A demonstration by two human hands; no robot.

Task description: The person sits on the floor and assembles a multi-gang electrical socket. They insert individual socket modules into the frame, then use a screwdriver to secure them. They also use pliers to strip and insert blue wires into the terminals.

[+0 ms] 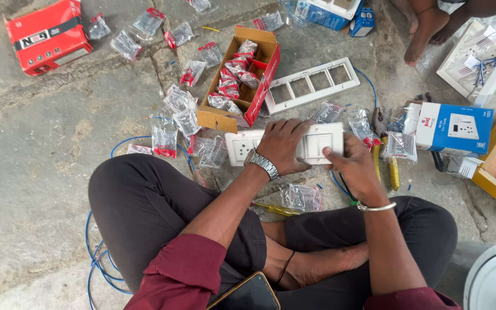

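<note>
I sit cross-legged on a stone floor. My left hand (282, 143), with a metal watch on its wrist, lies flat over the middle of a long white switch panel (242, 147) and presses on it. My right hand (354, 166), wearing a thin bangle, grips the panel's right end, thumb on a white rocker switch (320, 143). A socket module shows at the panel's left end. The panel's middle is hidden under my left hand.
An open red carton (256, 86) holds several bagged parts; more small plastic bags lie scattered around it. A white empty frame plate (311, 83) lies behind the panel. Yellow-handled screwdrivers (393, 172), a blue wire, a blue-white box (454, 127), a red box (47, 37) and another person's foot (423, 31) are nearby.
</note>
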